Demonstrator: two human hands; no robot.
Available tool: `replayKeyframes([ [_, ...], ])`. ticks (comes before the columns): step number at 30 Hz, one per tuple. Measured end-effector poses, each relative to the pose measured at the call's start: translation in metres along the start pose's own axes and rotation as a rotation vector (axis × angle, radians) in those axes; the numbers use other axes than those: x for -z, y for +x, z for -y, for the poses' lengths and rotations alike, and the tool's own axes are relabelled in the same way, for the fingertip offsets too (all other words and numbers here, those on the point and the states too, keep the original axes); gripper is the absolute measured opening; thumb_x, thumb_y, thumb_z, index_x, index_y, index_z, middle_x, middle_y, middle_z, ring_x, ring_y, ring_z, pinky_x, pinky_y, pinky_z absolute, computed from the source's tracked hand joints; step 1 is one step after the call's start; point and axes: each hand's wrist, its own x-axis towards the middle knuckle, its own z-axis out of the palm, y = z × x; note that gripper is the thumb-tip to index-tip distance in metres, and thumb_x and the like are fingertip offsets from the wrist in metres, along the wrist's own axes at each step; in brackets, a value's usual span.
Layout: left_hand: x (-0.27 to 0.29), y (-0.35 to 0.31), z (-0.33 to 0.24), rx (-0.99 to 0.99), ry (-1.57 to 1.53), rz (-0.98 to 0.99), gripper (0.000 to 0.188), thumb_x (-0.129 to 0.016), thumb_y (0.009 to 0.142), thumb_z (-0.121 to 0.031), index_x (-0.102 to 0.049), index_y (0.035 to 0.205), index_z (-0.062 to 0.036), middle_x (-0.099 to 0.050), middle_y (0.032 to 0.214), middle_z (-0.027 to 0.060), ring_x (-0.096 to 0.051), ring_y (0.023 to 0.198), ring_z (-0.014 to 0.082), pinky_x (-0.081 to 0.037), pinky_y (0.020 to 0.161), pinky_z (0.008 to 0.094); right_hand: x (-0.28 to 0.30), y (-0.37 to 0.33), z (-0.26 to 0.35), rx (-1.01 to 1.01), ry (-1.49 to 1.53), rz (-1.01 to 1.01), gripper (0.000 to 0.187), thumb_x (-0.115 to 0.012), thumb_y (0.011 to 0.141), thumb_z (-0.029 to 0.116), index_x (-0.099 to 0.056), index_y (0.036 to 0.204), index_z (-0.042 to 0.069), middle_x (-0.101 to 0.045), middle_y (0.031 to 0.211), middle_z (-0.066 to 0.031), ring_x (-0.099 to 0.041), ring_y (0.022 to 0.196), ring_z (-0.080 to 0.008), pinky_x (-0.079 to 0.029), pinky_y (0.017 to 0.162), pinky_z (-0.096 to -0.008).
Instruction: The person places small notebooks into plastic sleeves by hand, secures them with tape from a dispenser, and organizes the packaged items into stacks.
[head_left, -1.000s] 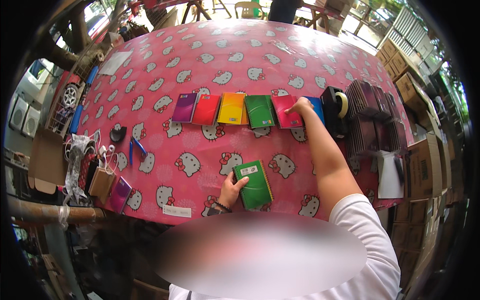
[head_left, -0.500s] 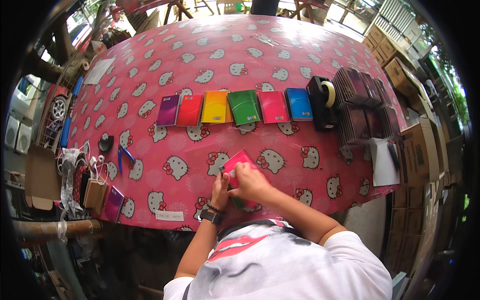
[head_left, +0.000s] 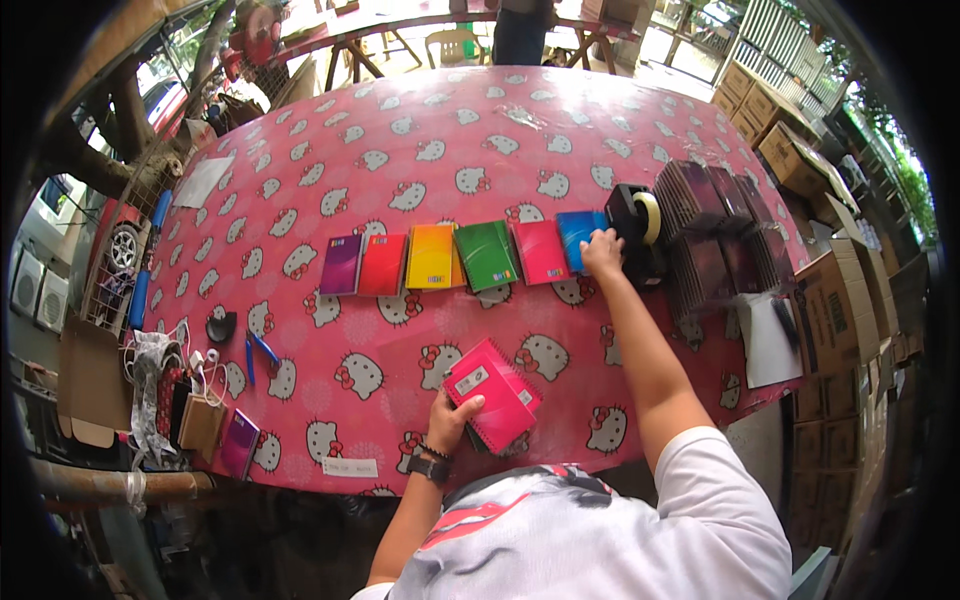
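Observation:
Near the front edge of the table, my left hand (head_left: 450, 420) grips a small fanned stack of pink spiral notebooks (head_left: 498, 400), thumb on top; white labels show on the upper cover. A dark green edge peeks out below the stack. My right arm reaches far forward, and my right hand (head_left: 603, 252) has its fingers closed at the right side of a blue notebook (head_left: 572, 232). That one ends a row of a purple notebook (head_left: 341, 266), a red notebook (head_left: 382, 268), a yellow notebook (head_left: 431, 250), a green notebook (head_left: 485, 252) and another pink notebook (head_left: 539, 252).
Beside the blue notebook stands a black tape dispenser (head_left: 630, 225), then stacked dark notebooks (head_left: 700, 235). Paper (head_left: 770, 350) and cardboard boxes (head_left: 845, 305) are at right. Blue-handled pliers (head_left: 255, 355), cables and a purple notebook (head_left: 237, 445) lie at left. A person (head_left: 520, 35) stands beyond the table.
My right hand has left the pink notebooks and moved forward and right to the blue one. My left hand keeps the stack, whose labelled cover now shows. The view has tilted up slightly.

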Motion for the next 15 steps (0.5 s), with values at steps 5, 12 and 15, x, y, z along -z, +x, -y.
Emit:
replayKeyframes([
  [5,0.001,0.000,0.004,0.005,0.023,0.011,0.050,-0.072,0.075,-0.020,-0.052,0.116,-0.0003,-0.061,0.105,0.0080,-0.057,0.097,0.0158,-0.044,0.087,0.0300,-0.004,0.009,-0.002,-0.143,-0.035,0.001,0.060,-0.070,0.076,0.033,-0.043,0.121,0.003,-0.044,0.125,-0.0175,-0.038,0.120,-0.0359,-0.041,0.095,-0.0458],
  [12,-0.007,-0.001,-0.001,-0.009,-0.010,0.023,0.045,-0.070,0.077,-0.019,-0.053,0.113,0.0007,-0.061,0.103,0.0084,-0.058,0.093,0.0162,-0.046,0.084,0.0296,0.006,0.036,0.000,-0.254,-0.106,0.234,0.080,-0.075,0.071,0.039,-0.036,0.131,0.004,-0.036,0.137,-0.0152,-0.033,0.127,-0.0328,-0.039,0.098,-0.0482],
  [15,-0.009,0.002,0.001,-0.030,0.011,0.018,0.045,-0.070,0.077,-0.019,-0.053,0.113,0.0012,-0.061,0.103,0.0085,-0.058,0.093,0.0163,-0.046,0.084,0.0297,0.004,0.047,-0.010,-0.169,-0.176,0.236,0.085,-0.074,0.067,0.048,-0.040,0.128,-0.001,-0.046,0.129,-0.0163,-0.038,0.124,-0.0316,-0.034,0.101,-0.0452],
])
